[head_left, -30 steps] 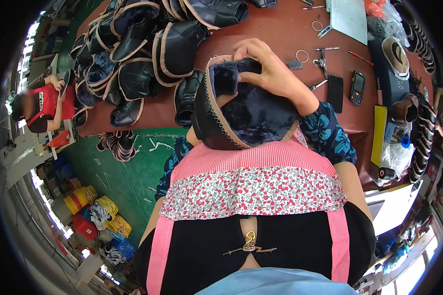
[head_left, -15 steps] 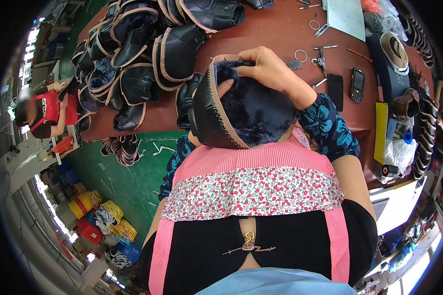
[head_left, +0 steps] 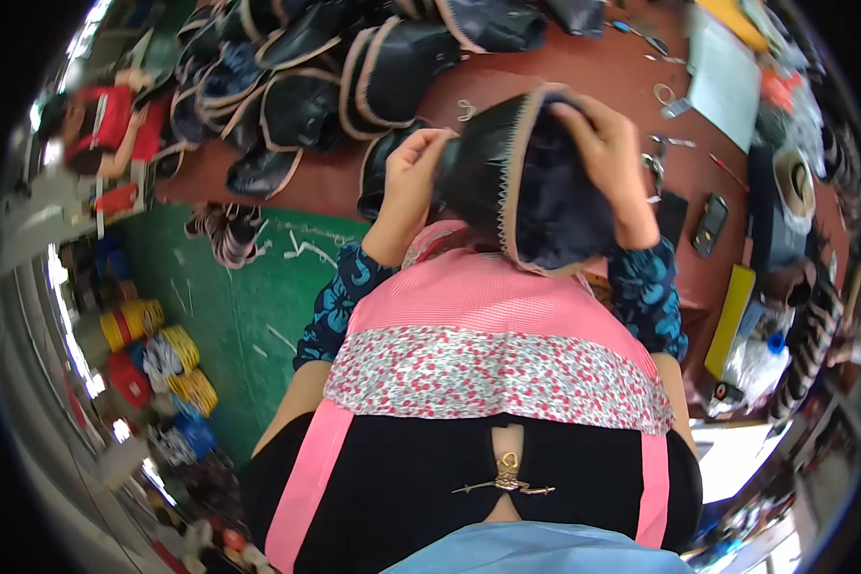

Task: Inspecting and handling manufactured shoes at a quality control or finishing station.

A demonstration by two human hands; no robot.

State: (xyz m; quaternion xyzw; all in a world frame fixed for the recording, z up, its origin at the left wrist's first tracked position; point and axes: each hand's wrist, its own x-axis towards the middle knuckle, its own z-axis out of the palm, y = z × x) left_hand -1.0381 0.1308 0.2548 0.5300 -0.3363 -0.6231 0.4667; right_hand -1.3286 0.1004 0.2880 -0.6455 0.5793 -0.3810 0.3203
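Black shoe upper (head_left: 531, 196) with tan edging, reddish-brown table (head_left: 584, 72), green floor (head_left: 230, 316), yellow folder (head_left: 729, 320).

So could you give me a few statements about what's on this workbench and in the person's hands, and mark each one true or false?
1. Both hands hold the dark shoe upper. True: the left hand grips its left edge, the right hand its top.
2. The held upper has a tan zigzag trim. True.
3. The pile of dark uppers lies on the green floor. False: it lies on the reddish-brown bench.
4. The black phone sits left of the hands. False: it lies to their right.
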